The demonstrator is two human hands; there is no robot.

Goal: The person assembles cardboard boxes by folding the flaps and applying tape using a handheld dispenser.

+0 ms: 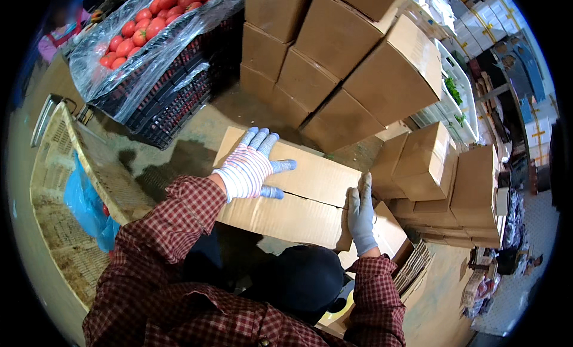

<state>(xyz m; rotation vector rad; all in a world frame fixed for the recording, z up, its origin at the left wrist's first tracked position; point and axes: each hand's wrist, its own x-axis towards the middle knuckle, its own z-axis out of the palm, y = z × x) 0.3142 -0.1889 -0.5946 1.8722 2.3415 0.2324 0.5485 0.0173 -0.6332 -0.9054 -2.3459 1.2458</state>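
Beyond which brown cartons (364, 69) stand stacked, the closed cardboard box (316, 172) lies right at the hands, its long axis slanting down rightward, the left hand (250, 166) spread loosely across its top, the right hand (360, 217), straight-fingered and unclenched, against its right end.

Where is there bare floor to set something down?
Lower right, floor shows between the flat cardboard and the packages; another patch lies between the crates and the stacked boxes. Beyond the right hand, it's crowded with cartons.
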